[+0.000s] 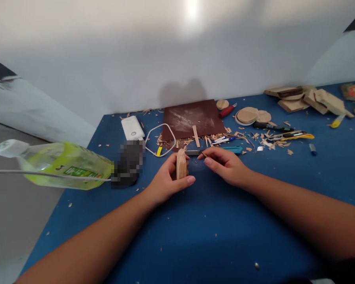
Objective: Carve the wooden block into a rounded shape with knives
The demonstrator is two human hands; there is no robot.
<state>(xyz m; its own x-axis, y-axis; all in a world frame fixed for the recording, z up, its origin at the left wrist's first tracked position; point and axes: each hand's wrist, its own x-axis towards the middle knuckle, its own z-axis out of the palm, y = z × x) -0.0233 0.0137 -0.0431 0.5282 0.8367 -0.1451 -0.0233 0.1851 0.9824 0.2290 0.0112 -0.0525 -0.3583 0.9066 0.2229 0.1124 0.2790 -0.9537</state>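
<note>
In the middle of the head view, my left hand is closed around a small rounded piece of wood, held upright with its grain showing. My right hand grips a teal utility knife, whose handle sticks out behind the fingers. The knife's blade points left and reaches close to the wood's upper right side; whether it touches, I cannot tell. Wood shavings lie just beyond my hands, along with a flat wooden strip.
Behind lies a brown sandpaper sheet. To the right are a red-handled knife, a black marker, a yellow cutter and wood blocks. At left are a white power bank, a cable and a green-labelled bottle.
</note>
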